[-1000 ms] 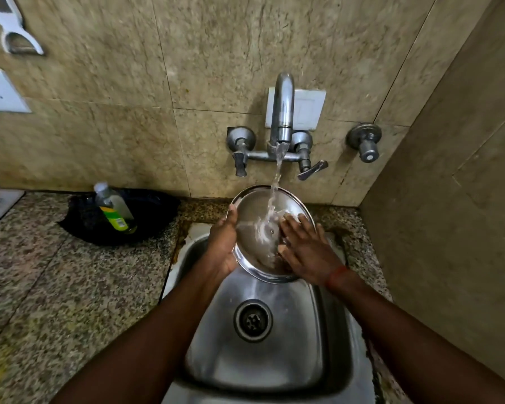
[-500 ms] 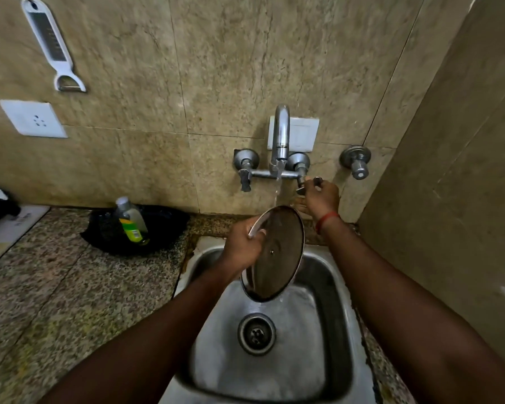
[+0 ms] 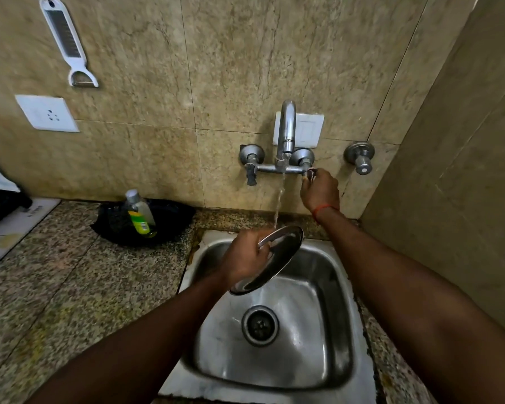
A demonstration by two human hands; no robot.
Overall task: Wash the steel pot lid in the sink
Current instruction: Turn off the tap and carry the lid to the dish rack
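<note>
Steel lid (image 3: 277, 255) clasped in left hand (image 3: 247, 258), right hand (image 3: 321, 192) seemingly gripping tap handle (image 3: 311, 172)

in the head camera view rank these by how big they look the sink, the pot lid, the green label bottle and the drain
1. sink, largest by far.
2. pot lid, seen tilted, so it looks narrower than it is.
3. bottle and drain: look alike in size; the drain is nearer the camera, so unranked.

I counted one steel lid (image 3: 277, 259), one sink (image 3: 337, 290), one bottle (image 3: 139, 214), two hands, three wall valves, one peeler (image 3: 67, 43).
</note>
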